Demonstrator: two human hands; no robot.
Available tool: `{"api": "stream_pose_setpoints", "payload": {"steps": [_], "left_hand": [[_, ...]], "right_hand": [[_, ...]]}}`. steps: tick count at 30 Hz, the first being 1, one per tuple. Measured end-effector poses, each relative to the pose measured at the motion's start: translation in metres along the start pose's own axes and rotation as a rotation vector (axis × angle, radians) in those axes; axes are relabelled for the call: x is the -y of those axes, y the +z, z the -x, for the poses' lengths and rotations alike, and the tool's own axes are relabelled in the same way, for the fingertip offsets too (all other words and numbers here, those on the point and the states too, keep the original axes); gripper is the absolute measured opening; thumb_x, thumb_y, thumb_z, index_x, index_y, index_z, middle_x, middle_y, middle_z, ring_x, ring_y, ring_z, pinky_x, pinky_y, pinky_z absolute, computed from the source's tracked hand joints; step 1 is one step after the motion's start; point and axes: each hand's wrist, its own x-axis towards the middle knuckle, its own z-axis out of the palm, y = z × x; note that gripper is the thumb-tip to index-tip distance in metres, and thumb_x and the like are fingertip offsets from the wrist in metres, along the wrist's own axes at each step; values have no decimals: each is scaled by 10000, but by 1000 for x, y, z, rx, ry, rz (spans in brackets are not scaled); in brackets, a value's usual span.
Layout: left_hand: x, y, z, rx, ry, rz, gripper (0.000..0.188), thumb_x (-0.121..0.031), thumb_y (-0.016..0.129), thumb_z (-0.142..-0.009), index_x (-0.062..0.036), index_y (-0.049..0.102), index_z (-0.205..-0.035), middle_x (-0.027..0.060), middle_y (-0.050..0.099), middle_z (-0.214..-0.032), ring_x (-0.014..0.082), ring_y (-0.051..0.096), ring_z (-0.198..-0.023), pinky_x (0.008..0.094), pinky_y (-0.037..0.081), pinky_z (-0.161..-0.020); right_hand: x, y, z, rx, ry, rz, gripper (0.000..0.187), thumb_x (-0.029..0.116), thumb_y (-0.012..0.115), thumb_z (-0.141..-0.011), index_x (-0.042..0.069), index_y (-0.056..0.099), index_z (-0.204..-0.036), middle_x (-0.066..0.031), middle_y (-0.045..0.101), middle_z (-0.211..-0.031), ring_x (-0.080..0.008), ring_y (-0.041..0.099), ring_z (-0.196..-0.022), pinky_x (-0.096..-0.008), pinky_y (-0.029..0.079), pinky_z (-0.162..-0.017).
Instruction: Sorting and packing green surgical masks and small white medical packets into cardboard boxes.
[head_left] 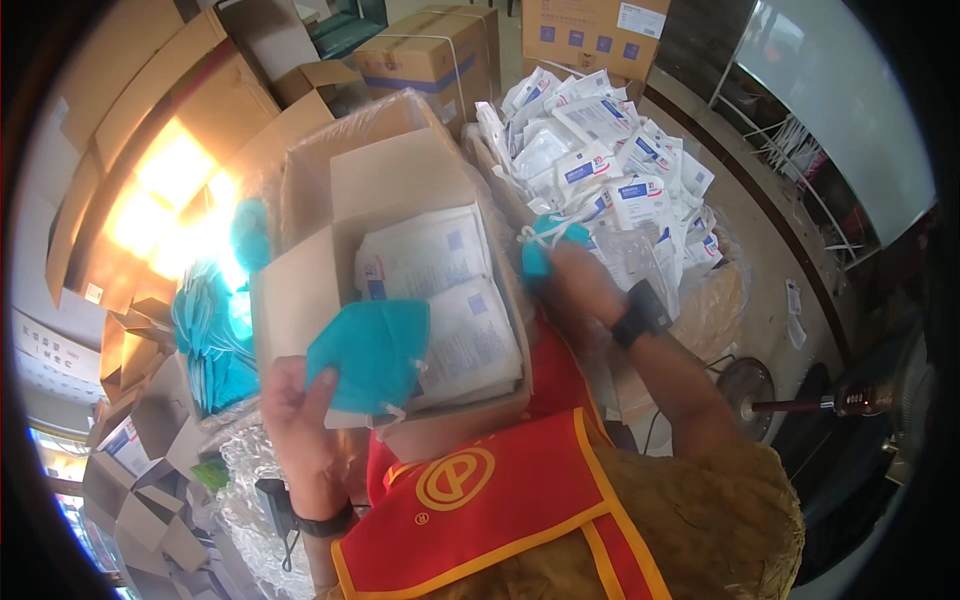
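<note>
My left hand [300,420] holds a teal folded face mask [372,352] by its lower edge, over the near side of an open cardboard box [300,290]. The box holds flat white packets [440,290] laid in stacks. My right hand [575,285] is closed on another teal mask with white ear loops [545,245], between the box and a heap of white sealed packets [610,160]. Both wrists wear dark bands.
A pile of loose teal masks [215,340] lies left of the box on clear plastic wrap. Cardboard cartons [440,50] stand behind and to the left, with small folded boxes [140,490] at lower left. A fan base [750,385] stands on the floor at right.
</note>
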Motion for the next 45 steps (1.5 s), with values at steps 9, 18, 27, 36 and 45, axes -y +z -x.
{"api": "stream_pose_setpoints", "payload": {"steps": [9, 18, 27, 36, 45], "left_hand": [[5, -9, -6, -7, 84, 4, 121, 63, 638, -836, -13, 627, -928, 44, 666, -869, 103, 607, -787, 231, 470, -723], [-4, -5, -7, 45, 165, -77, 128, 60, 649, -826, -8, 643, -934, 34, 650, -891, 107, 597, -803, 236, 475, -729], [-31, 72, -49, 435, 373, -99, 132, -27, 726, -781, -22, 621, -860, 41, 633, -919, 138, 583, -864, 274, 454, -796], [9, 153, -74, 768, 220, -134, 93, -60, 741, -820, -44, 653, -844, 1, 637, -892, 82, 560, -854, 242, 448, -769], [13, 127, -110, 277, 169, 225, 97, -117, 703, -846, -67, 629, -809, -3, 615, -833, 96, 545, -797, 245, 437, -760]], "right_hand": [[-61, -167, -84, -461, 100, -270, 232, 177, 481, -1000, 23, 619, -1107, -103, 687, -1028, -219, 648, -956, -335, 505, -838], [-52, -261, -129, 35, 32, 486, 140, 78, 597, -895, 24, 645, -1016, -42, 658, -854, -150, 592, -809, -284, 479, -725], [51, -237, -110, 58, -47, -387, 180, 107, 692, -821, 52, 622, -977, -2, 599, -705, -87, 548, -657, -265, 445, -616], [99, -207, -69, 343, -69, -706, 267, 79, 648, -855, 51, 602, -1117, -5, 641, -880, -77, 584, -813, -237, 479, -737], [-68, -19, 39, 167, -65, 249, 555, 240, 730, -646, 141, 592, -1174, -125, 559, -1235, -344, 480, -1210, -450, 409, -984]]}}
